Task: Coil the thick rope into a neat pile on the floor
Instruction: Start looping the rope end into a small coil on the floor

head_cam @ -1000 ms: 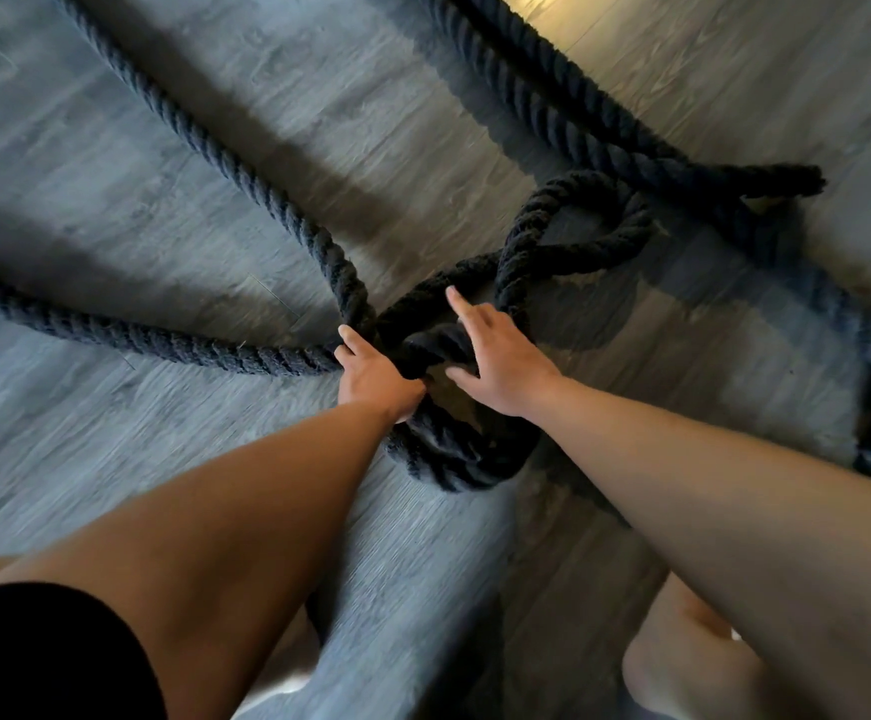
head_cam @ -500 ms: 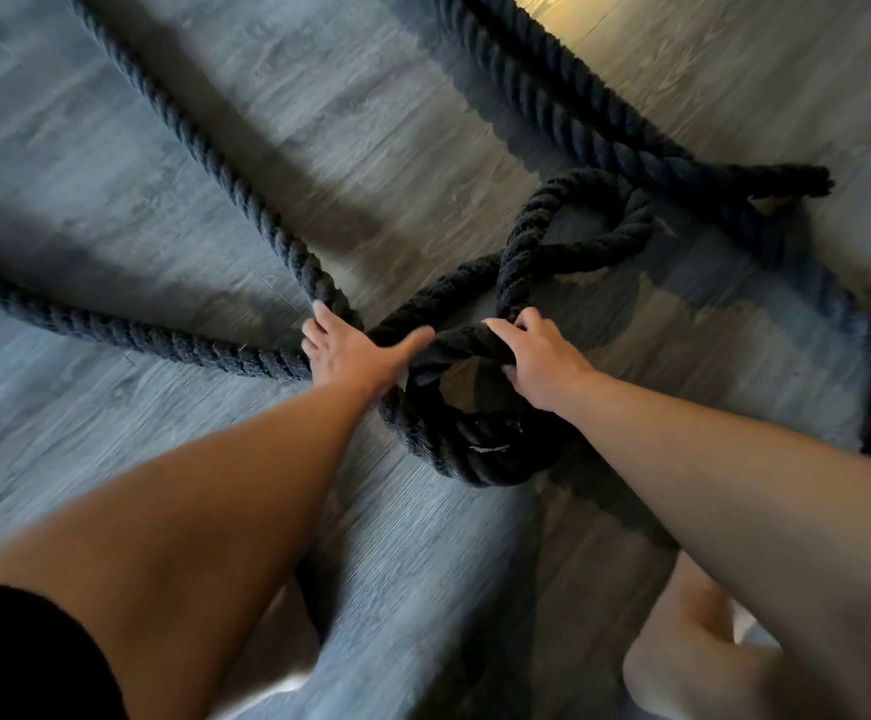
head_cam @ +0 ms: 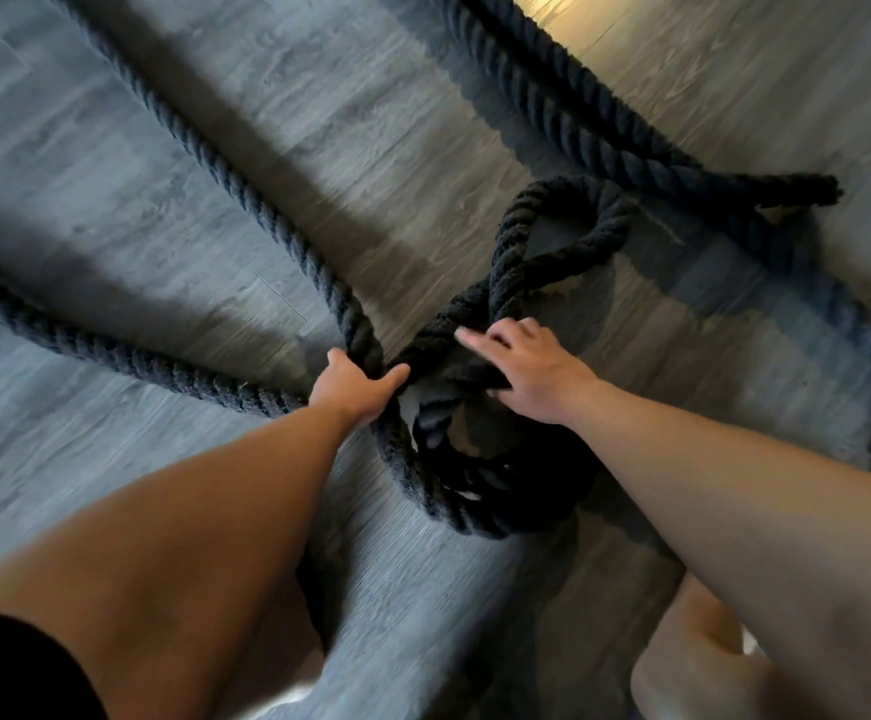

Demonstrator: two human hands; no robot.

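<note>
Both my arms reach forward and down over a grey wood-plank floor [head_cam: 111, 163], where the thick rope [head_cam: 246, 200], dark and twisted, sprawls in long runs. My left hand [head_cam: 353, 389] closes its grip on the rope where two runs come together from the left, right at the coil's far-left edge. Its thumb [head_cam: 394, 375] lies stretched across the strand toward the right, and its fingers go round the far side and out of sight. The left forearm runs straight up from the lower left corner, with a black sleeve [head_cam: 2, 672] showing at its upper end.

My right hand [head_cam: 532, 374] sits palm down on the far rim of the coil [head_cam: 470, 506], a small stack of a few turns lying on the floor between my two forearms. Its index finger [head_cam: 467, 337] points out straight to the left over the rope. The other fingers are bent at the knuckles, and the thumb dips toward the coil's dark middle. The hand is blurred, and I cannot tell whether that grip has hold of a strand or merely rests on it.

Just beyond the right hand the rope twists into a crossed loop [head_cam: 573, 200]. Farther off, another run comes down from the top of the frame and ends in a blunt tip [head_cam: 828, 189] at the right.
</note>
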